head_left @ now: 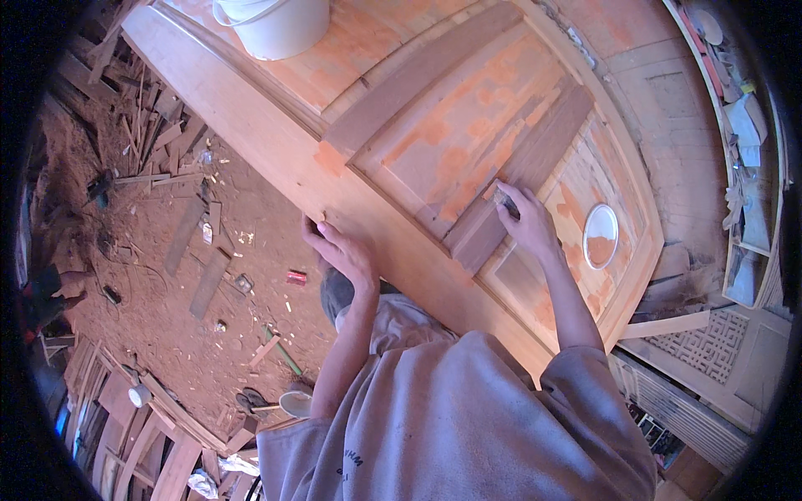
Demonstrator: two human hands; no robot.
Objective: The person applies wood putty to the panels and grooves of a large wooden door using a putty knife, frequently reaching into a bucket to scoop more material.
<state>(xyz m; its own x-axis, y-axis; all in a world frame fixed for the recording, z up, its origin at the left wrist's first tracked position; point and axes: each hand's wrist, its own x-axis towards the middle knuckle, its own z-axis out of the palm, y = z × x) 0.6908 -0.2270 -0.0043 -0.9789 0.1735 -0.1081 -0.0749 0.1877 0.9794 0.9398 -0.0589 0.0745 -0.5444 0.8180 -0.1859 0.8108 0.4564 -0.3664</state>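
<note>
Sweatshirt (468, 426), greyish purple and rucked at the elbows, fills the near edge, with 2 bare forearms coming out of its sleeves. Just ahead is the left hand (347, 255), half curled at the outer edge of a large panelled wooden door (401, 225); its fingertips are partly hidden, so I cannot tell whether it grips the edge or only rests against it. Farther over the door, the right hand (528, 221) is nearly closed, thumb and fingers bent round 1 small dark piece (505, 203), held at a brownish crossbar (535, 163); the piece is mostly covered, so its kind is unclear.

The door lies flat beneath both hands, slanting across the view, its pale frame around recessed panels blotched with orange patches (451, 134). To the right of the right hand, 1 round white-rimmed dish (601, 219) sits on a panel with orange stuff inside. At the far end stands 1 white bucket (280, 29), partly cut off by the upper edge.

Lower down at left, the reddish-brown floor (251, 209) carries 1 red can (296, 277) and scattered wood offcuts (188, 234). Off to the right, a shelf unit (743, 167) curves along the rim.
</note>
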